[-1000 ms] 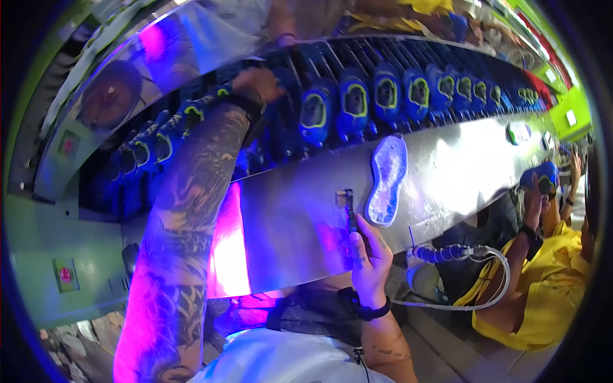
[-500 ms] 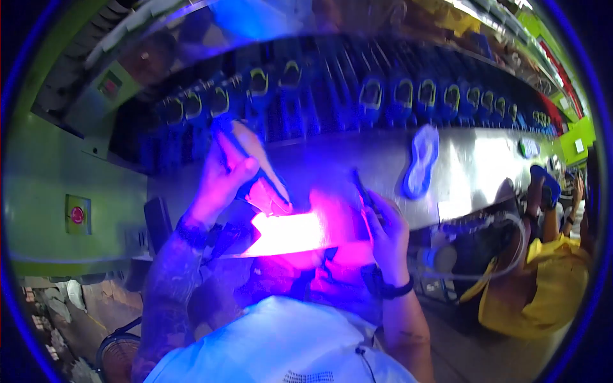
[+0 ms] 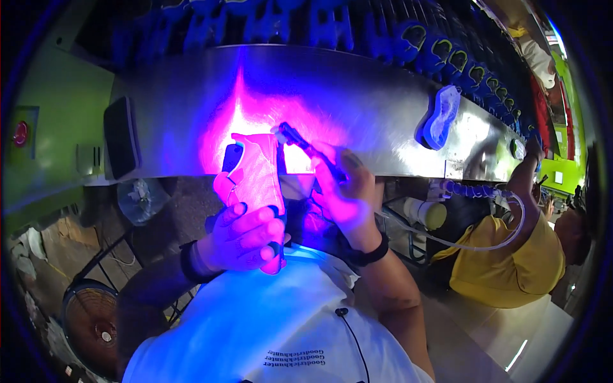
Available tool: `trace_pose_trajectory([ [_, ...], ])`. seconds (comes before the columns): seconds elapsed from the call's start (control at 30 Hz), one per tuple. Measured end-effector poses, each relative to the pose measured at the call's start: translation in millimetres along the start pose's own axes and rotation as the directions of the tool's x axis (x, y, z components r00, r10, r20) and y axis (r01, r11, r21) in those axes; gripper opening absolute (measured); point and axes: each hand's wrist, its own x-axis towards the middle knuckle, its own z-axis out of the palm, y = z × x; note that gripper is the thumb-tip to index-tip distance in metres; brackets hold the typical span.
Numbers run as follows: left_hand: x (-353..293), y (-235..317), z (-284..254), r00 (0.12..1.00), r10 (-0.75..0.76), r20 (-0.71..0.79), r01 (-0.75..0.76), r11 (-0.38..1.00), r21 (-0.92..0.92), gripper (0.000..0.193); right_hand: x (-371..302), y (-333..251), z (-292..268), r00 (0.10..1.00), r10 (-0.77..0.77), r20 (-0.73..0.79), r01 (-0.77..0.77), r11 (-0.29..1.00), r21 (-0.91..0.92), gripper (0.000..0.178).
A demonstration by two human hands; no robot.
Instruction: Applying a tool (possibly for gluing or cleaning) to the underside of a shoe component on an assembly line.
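Observation:
My left hand (image 3: 246, 239) is wrapped round a shoe (image 3: 257, 175), which stretches away from my chest over the near edge of the metal table. Strong pink and violet light floods the shoe, so its real colour cannot be told. A small brush (image 3: 300, 142) with a dark handle is gripped in my right hand (image 3: 345, 185). Its pale head lies right beside the shoe's far right edge; whether the two touch is unclear.
On the metal table (image 3: 377, 115) to the right lies a pale shoe sole (image 3: 442, 118). Rows of blue shoes (image 3: 440, 54) line the far side. A dark pad (image 3: 121, 137) stands at left. A person in yellow (image 3: 504, 255) works at right, near a clear hose (image 3: 472, 244). A fan (image 3: 96, 325) is lower left.
My left hand has brought the shoe nearer my body and turned it. The brush in my right hand has come over to the shoe's edge. The view has shifted too.

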Motion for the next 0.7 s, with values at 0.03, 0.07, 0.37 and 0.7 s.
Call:
trace_pose_trajectory([
  [0.03, -7, 8, 5, 0.998, -0.059, -0.010, 0.060, 0.998, 0.024, 0.055, 4, 0, 1, 0.997, 0.078, 0.018, -0.075, 0.988, -0.131, 0.032],
  [0.07, -11, 11, 7, 0.997, -0.076, -0.012, 0.076, 0.997, 0.018, 0.055, 6, -2, 1, 0.988, 0.155, 0.024, -0.144, 0.955, -0.261, 0.031],
  [0.37, 5, -4, 0, 0.994, 0.091, -0.061, -0.096, 0.991, -0.097, 0.047, -12, -22, -14, 0.916, 0.371, 0.152, -0.382, 0.923, 0.051, 0.033],
  [0.7, 13, 0, 1, 0.997, 0.081, 0.000, -0.081, 0.997, -0.020, 0.043, -63, -13, -12, 0.875, 0.466, 0.130, -0.482, 0.861, 0.161, 0.030],
])
